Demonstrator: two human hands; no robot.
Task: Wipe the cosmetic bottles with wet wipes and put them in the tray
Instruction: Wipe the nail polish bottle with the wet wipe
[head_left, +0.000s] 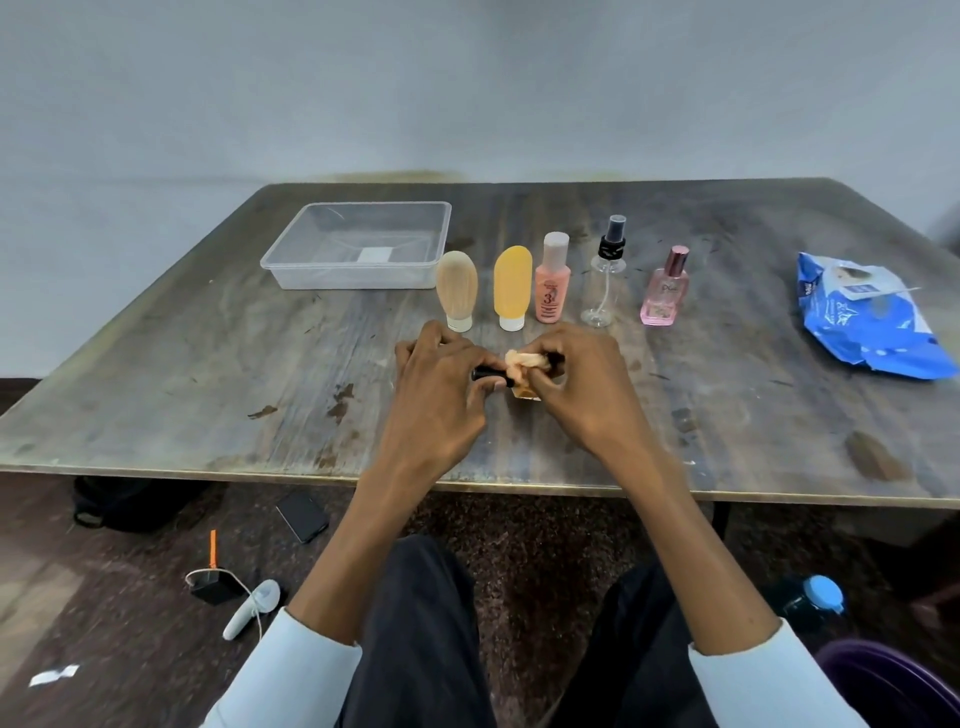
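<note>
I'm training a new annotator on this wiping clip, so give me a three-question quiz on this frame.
1. True or false: the clear tray already holds a bottle.
2. How many bottles stand upright in the row behind the hands?
3. Which hand presses the crumpled wipe to the small black-capped bottle?
A) left hand
B) right hand

Key:
1. False; no bottle lies in it.
2. Five: beige tube, yellow tube, pink bottle, clear spray bottle, pink perfume bottle.
3. B; the left hand grips the cap end.
</note>
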